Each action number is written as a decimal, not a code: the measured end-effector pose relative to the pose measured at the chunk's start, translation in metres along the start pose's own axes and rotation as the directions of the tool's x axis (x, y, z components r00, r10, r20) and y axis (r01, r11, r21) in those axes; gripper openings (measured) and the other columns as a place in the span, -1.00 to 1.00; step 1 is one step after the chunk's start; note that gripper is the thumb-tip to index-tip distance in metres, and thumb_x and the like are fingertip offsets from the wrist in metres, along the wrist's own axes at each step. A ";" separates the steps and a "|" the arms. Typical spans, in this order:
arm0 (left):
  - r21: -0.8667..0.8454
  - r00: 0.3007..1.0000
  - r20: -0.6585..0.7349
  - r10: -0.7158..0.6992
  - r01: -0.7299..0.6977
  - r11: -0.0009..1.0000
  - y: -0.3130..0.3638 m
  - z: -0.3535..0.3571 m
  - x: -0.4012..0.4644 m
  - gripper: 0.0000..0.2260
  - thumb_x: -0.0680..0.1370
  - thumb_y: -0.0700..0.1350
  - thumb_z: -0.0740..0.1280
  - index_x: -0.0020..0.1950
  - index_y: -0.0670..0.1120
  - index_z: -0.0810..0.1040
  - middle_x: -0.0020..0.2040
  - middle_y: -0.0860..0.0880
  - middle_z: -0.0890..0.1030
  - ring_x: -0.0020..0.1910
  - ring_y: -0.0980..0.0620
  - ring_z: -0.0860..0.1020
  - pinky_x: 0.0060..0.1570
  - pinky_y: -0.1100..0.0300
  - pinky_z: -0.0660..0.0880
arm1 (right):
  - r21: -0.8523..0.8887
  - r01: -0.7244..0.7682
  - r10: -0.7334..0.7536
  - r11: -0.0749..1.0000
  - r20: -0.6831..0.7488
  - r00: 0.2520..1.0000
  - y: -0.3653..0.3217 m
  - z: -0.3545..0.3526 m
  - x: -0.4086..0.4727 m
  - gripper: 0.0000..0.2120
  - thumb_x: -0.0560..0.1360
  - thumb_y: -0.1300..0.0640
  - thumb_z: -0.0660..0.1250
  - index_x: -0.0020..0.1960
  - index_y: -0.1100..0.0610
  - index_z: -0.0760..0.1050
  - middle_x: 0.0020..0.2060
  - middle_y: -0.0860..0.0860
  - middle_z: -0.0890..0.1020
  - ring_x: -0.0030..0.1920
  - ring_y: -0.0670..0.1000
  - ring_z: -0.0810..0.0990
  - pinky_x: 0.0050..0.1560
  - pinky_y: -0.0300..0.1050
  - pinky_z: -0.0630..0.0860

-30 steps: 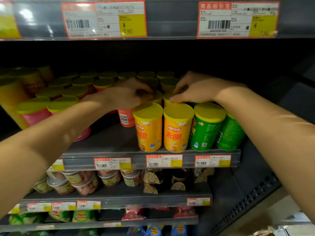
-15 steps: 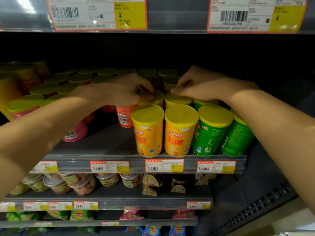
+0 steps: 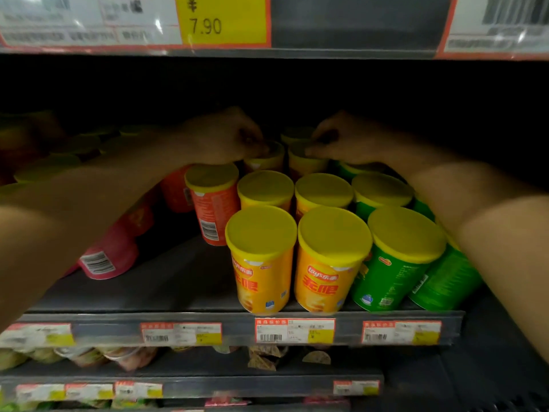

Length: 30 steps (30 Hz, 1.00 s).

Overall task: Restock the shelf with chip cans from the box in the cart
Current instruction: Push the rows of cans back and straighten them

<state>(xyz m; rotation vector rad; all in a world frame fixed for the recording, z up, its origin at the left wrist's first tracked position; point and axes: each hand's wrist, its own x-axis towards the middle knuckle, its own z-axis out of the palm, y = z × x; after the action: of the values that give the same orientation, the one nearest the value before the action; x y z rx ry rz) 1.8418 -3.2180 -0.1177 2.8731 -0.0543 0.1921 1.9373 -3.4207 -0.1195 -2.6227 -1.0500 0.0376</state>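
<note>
Yellow-lidded chip cans (image 3: 332, 257) crowd the centre and right of a dark grey shelf (image 3: 184, 281), standing upright in rows: yellow ones at the front centre, green cans (image 3: 395, 263) beside them to the right, an orange-red can (image 3: 214, 203) to the left and a pink can (image 3: 110, 257) further left, partly behind a forearm. Deep in the shadowed upper middle of the frame, the left hand (image 3: 222, 138) curls its fingers over the lid of a yellow can in the back row (image 3: 264, 159), gripping it at the top. Just beside it, the right hand (image 3: 341, 141) pinches the lid edge of the neighbouring back-row can (image 3: 306, 162) in the same curled hold. Both forearms reach in from the lower corners of the frame. Price labels (image 3: 294, 330) line the shelf's front edge; a larger tag reading 7.90 (image 3: 222, 22) hangs on the rail at the top. Blurred packaged snacks (image 3: 118, 356) fill the lower shelf at the bottom left.
</note>
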 end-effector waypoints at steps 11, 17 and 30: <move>-0.068 0.997 -0.002 0.072 -0.072 0.995 -0.009 0.010 0.014 -0.78 0.57 0.05 0.34 0.16 0.04 0.65 0.11 0.05 0.66 0.11 0.11 0.58 0.21 -0.04 0.49 | -0.100 -0.004 0.004 0.995 0.000 1.000 0.000 0.000 0.009 -0.69 0.56 -0.04 0.37 0.14 0.17 0.62 0.08 0.10 0.63 0.10 0.09 0.57 0.11 -0.02 0.47; -0.072 0.995 -0.007 0.101 -0.101 0.992 -0.013 0.011 0.007 -0.75 0.57 0.08 0.32 0.23 0.09 0.60 0.22 0.08 0.60 0.21 0.11 0.52 0.25 -0.04 0.46 | -0.102 0.003 -0.006 0.995 -0.036 0.999 0.001 0.004 0.006 -0.69 0.55 -0.06 0.37 0.11 0.17 0.62 0.07 0.11 0.63 0.10 0.09 0.57 0.12 -0.02 0.47; -0.167 0.992 0.025 0.125 -0.119 0.979 -0.013 0.012 -0.003 -0.85 0.55 0.10 0.34 0.11 0.30 0.53 0.18 0.18 0.59 0.20 0.16 0.52 0.24 0.00 0.48 | -0.044 0.015 -0.016 0.999 -0.041 0.999 0.007 0.006 -0.006 -0.72 0.55 -0.04 0.38 0.13 0.13 0.65 0.06 0.03 0.65 0.09 0.01 0.57 0.15 -0.07 0.46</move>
<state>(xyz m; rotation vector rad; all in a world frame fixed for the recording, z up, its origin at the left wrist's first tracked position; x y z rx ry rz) 1.8414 -3.2090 -0.1328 2.7091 -0.2419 0.1524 1.9362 -3.4280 -0.1276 -2.6417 -1.0683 -0.0435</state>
